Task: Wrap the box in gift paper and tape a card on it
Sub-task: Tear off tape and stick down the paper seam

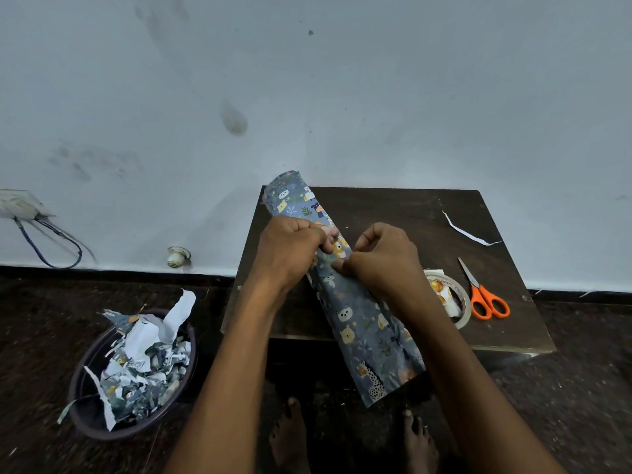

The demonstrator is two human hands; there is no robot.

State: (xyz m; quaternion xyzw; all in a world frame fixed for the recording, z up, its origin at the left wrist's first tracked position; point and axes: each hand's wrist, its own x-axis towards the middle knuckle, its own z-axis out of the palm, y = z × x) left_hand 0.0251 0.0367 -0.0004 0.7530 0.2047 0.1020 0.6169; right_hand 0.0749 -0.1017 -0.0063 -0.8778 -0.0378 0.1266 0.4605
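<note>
Bare feet (290, 436) at bottom centre, nearest the lens; both forearms run up from the bottom edge to mid-frame. Left hand (290, 249) and right hand (383, 256) meet over the gift paper (362, 323), blue animal print, already formed into a long tube lying diagonally from upper centre down to lower right of centre on the dark table (403, 213). The near end of the tube overhangs the table's front edge. Box itself not visible; presumably inside the tube under the hands, can't confirm.

Left-hand fingers are curled, pinching the paper edge from the left, knuckles up. Right-hand fingers are also curled, tips pressed on the paper at the overlap, just right of the left fingertips. Likely holding the seam closed along the top so it can be taped; judgement only. Whether a tape piece is already between the fingers is too small to tell.

Paper sits directly under and between both sets of fingertips, touching both.

Tape roll (455, 299) is at right, partly behind the right wrist, with a small card (441, 292) lying in or on it. Orange scissors (484, 295) lie just right of the roll, so both are in easy reach. A white paper strip (468, 230) is at the table's upper right. Bin of scraps (133, 367) stands on the floor, lower left.
</note>
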